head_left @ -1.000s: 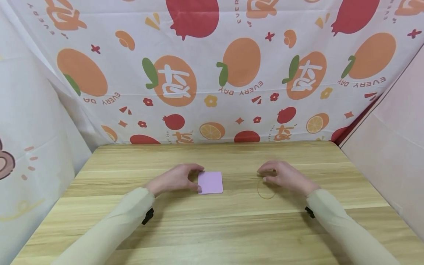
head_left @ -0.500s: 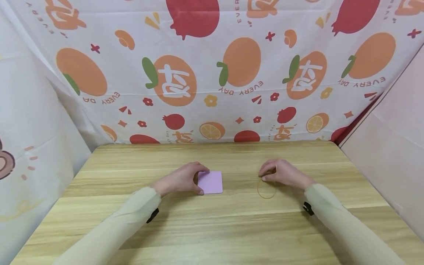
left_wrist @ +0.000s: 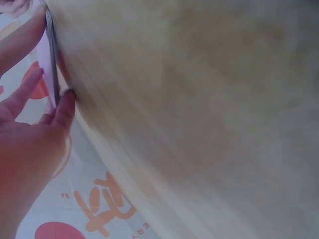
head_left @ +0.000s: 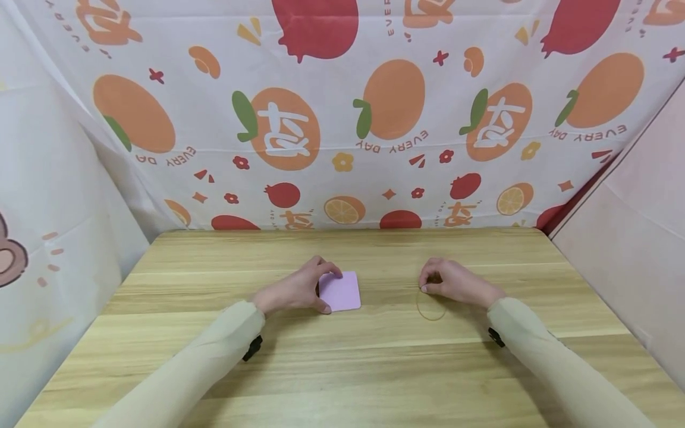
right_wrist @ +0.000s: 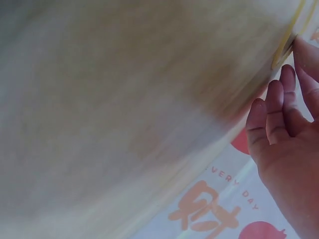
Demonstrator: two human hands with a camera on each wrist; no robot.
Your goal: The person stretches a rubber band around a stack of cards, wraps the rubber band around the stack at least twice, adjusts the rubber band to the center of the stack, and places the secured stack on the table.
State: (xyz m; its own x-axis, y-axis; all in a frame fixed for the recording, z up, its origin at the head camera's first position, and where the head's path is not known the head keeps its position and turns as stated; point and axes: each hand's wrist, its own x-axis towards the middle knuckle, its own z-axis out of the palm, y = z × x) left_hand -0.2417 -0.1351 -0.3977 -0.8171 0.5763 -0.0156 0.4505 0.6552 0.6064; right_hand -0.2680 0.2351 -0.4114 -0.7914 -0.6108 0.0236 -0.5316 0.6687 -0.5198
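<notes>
In the head view a flat lilac square pad [head_left: 344,291] is near the middle of the wooden table. My left hand [head_left: 295,290] grips its left side, thumb at the near edge and fingers at the far edge. Seen side-on in the left wrist view, the pad [left_wrist: 47,59] is thin, with a grey edge, between thumb and fingers. To the right, a thin yellowish rubber band [head_left: 431,320] forms a loose loop. My right hand [head_left: 453,282] pinches the loop's far end between thumb and fingertips. The right wrist view shows the band [right_wrist: 286,37] at those fingertips.
The wooden table [head_left: 342,368] extends around both hands. A fruit-print cloth [head_left: 342,119] hangs along its back edge, with pale cloths [head_left: 59,178] at the left and right sides. Bands with black devices [head_left: 253,348] sit under both wrists.
My left hand has moved right and closed on the pad, whose far edge has shifted slightly. My right fingertips have come together on the rubber band.
</notes>
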